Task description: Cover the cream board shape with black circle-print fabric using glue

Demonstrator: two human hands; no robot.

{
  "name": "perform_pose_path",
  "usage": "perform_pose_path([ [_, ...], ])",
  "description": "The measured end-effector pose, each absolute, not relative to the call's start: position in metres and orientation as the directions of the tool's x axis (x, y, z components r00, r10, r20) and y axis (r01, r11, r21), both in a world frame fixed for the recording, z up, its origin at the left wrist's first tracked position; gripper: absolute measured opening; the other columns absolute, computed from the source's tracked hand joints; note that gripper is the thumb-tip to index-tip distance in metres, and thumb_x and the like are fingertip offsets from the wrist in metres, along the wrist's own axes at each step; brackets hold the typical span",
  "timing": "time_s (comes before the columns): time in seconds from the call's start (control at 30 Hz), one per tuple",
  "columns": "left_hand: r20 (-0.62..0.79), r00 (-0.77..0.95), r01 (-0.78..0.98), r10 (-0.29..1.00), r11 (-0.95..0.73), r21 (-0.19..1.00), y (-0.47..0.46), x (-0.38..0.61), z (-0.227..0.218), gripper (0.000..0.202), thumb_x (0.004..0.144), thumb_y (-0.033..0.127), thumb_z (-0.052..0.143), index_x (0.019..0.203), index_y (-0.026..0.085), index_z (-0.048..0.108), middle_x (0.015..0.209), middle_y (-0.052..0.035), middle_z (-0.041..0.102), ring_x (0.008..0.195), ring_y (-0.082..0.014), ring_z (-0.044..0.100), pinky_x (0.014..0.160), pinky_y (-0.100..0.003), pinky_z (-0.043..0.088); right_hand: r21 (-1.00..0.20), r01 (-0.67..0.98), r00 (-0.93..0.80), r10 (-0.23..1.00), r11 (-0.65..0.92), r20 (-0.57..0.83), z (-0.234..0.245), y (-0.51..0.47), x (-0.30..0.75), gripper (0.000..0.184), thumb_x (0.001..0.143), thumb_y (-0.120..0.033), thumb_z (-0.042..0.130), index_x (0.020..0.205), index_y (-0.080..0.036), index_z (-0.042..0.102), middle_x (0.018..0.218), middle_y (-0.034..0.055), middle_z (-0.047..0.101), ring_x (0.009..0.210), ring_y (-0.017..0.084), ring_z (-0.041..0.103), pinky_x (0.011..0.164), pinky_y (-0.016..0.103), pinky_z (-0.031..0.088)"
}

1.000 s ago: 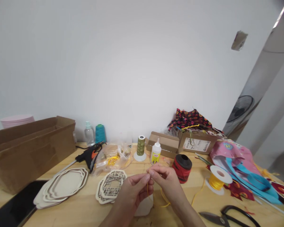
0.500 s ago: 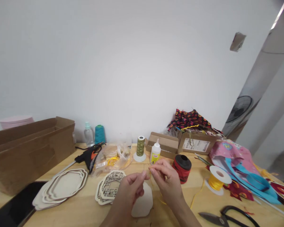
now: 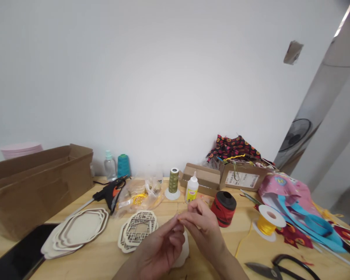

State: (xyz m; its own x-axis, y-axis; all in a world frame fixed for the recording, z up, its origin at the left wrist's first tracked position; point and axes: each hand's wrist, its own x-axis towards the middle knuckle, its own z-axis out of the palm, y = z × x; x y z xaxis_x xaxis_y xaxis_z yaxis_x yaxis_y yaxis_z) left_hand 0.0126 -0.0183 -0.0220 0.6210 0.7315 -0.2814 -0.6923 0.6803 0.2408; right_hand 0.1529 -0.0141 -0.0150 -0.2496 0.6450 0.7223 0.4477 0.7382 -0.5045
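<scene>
My left hand and my right hand meet low over the middle of the wooden table. Their fingertips are pinched together, closed on a thin yellow cord that barely shows there. The cord trails from beside my right wrist to a yellow spool on the right. A plain pale wooden piece lies under my hands. A stack of lattice-cut wooden pieces sits just left of them.
A stack of wooden frames, a glue gun, a plastic bag and a long cardboard box lie left. A green thread spool, glue bottle and red spool stand behind. Scissors lie front right.
Both hands have turned and shifted a little; the left palm now faces up more. The yellow loop seen hanging between the hands a second ago is now hidden by the fingers.
</scene>
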Motion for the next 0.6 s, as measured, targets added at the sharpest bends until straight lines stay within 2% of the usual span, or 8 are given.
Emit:
perform_pose_path([
  [0.07, -0.294, 0.594, -0.698, 0.749, 0.662, 0.273, -0.019, 0.013, -0.022, 0.024, 0.086, 0.014, 0.039, 0.076, 0.004, 0.058, 0.061, -0.0007, 0.048, 0.047, -0.0012, 0.045, 0.042, -0.007, 0.037, -0.505, 0.458, -0.262, 0.654, 0.732, 0.71, -0.015, -0.015, 0.153, 0.019, 0.08, -0.019, 0.049, 0.082, -0.025, 0.067, 0.07, -0.0004, 0.04, 0.061, 0.012, 0.042, 0.053, 0.024, 0.033],
  [0.17, -0.274, 0.509, -0.706, 0.816, 0.578, 0.408, -0.019, 0.014, -0.022, 0.011, 0.079, 0.01, 0.051, 0.078, 0.006, 0.061, 0.064, -0.0016, 0.055, 0.052, -0.0037, 0.051, 0.05, -0.012, 0.043, -0.524, 0.447, -0.289, 0.672, 0.725, 0.682, -0.01, -0.017, 0.153, 0.018, 0.079, -0.019, 0.052, 0.083, -0.027, 0.067, 0.071, 0.0002, 0.043, 0.064, 0.013, 0.045, 0.055, 0.025, 0.036],
  [0.3, -0.168, 0.402, -0.514, 0.9, 0.373, 0.773, -0.02, 0.016, -0.019, 0.011, 0.071, 0.02, 0.063, 0.07, 0.01, 0.065, 0.066, -0.0023, 0.06, 0.061, -0.0075, 0.054, 0.063, -0.018, 0.045, -0.629, 0.387, -0.201, 0.728, 0.674, 0.656, 0.011, -0.024, 0.167, 0.017, 0.075, -0.025, 0.057, 0.09, -0.025, 0.065, 0.082, 0.004, 0.055, 0.078, 0.018, 0.052, 0.066, 0.028, 0.042],
  [0.37, -0.137, 0.391, -0.363, 0.91, 0.289, 0.886, -0.019, 0.017, -0.018, 0.017, 0.067, 0.028, 0.066, 0.065, 0.011, 0.066, 0.065, -0.0024, 0.062, 0.061, -0.0082, 0.054, 0.063, -0.018, 0.044, -0.681, 0.432, -0.096, 0.781, 0.591, 0.617, 0.019, -0.033, 0.189, 0.015, 0.077, -0.028, 0.053, 0.084, -0.024, 0.065, 0.085, 0.0051, 0.057, 0.08, 0.019, 0.054, 0.066, 0.028, 0.043],
  [0.4, -0.131, 0.397, -0.31, 0.909, 0.267, 0.913, -0.018, 0.018, -0.018, 0.02, 0.066, 0.031, 0.067, 0.064, 0.011, 0.067, 0.064, -0.0026, 0.062, 0.06, -0.0086, 0.054, 0.063, -0.019, 0.044, -0.7, 0.476, -0.038, 0.808, 0.532, 0.588, 0.02, -0.039, 0.205, 0.015, 0.078, -0.029, 0.051, 0.079, -0.024, 0.065, 0.085, 0.0054, 0.059, 0.079, 0.019, 0.055, 0.063, 0.027, 0.044],
  [0.47, -0.13, 0.413, -0.245, 0.901, 0.247, 0.937, -0.017, 0.02, -0.019, 0.023, 0.062, 0.034, 0.068, 0.063, 0.011, 0.067, 0.062, -0.0033, 0.064, 0.059, -0.0097, 0.055, 0.063, -0.02, 0.044, -0.678, 0.608, -0.015, 0.86, 0.413, 0.51, 0.015, -0.055, 0.243, 0.016, 0.075, -0.03, 0.052, 0.067, -0.024, 0.064, 0.082, 0.006, 0.062, 0.08, 0.022, 0.057, 0.07, 0.031, 0.044],
  [0.53, -0.123, 0.429, -0.219, 0.895, 0.235, 0.947, -0.018, 0.022, -0.022, 0.024, 0.062, 0.035, 0.068, 0.062, 0.012, 0.067, 0.063, -0.0042, 0.065, 0.06, -0.0108, 0.056, 0.064, -0.022, 0.043, -0.611, 0.747, 0.037, 0.901, 0.263, 0.432, 0.001, -0.074, 0.286, 0.012, 0.071, -0.028, 0.055, 0.073, -0.026, 0.067, 0.083, 0.008, 0.065, 0.084, 0.025, 0.058, 0.076, 0.036, 0.044],
  [0.6, -0.111, 0.453, -0.191, 0.884, 0.218, 0.957, -0.019, 0.025, -0.025, 0.025, 0.062, 0.036, 0.067, 0.062, 0.012, 0.065, 0.064, -0.0048, 0.066, 0.058, -0.011, 0.056, 0.062, -0.023, 0.043, -0.538, 0.826, 0.035, 0.938, 0.168, 0.346, -0.016, -0.093, 0.323, 0.015, 0.064, -0.022, 0.058, 0.072, -0.029, 0.068, 0.081, 0.0105, 0.067, 0.078, 0.024, 0.061, 0.07, 0.034, 0.047],
])
